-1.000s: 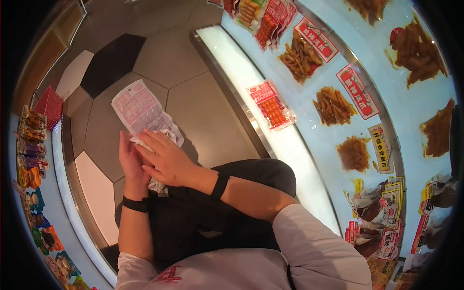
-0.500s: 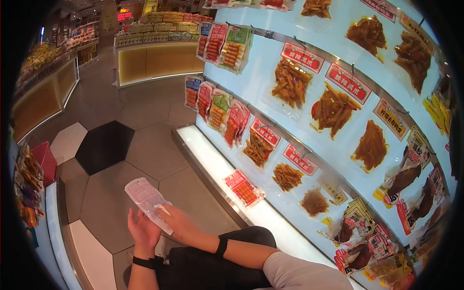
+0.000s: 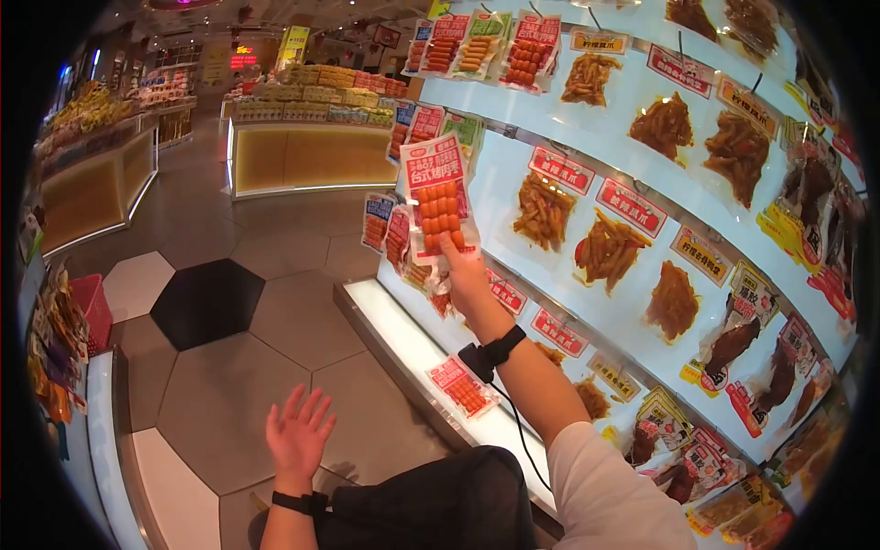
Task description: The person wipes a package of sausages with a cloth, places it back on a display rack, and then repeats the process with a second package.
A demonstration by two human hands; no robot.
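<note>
My right hand [image 3: 467, 278] grips a red-and-white pack of small sausages [image 3: 438, 203] by its lower end, raised in front of the hanging packs on the lit wall. The sausages show through its clear front. Low over the floor, my left hand [image 3: 301, 431] is held out with its fingers spread and nothing in it. A similar red sausage pack [image 3: 460, 387] lies flat on the glowing white ledge [image 3: 417, 362] below the wall. Behind the held pack hang more sausage packs [image 3: 376, 220], partly covered by it.
Bagged snacks [image 3: 612, 249] hang from hooks along the curved wall at my right. A pink basket [image 3: 90, 307] stands at the left beside a rack of packets [image 3: 57, 348]. Farther back, a counter [image 3: 312, 158] carries stacked goods above the tiled floor [image 3: 238, 403].
My right hand has lifted the sausage pack from above my lap up to the hanging packs, its front now facing me. My left hand has come away from the pack and opened.
</note>
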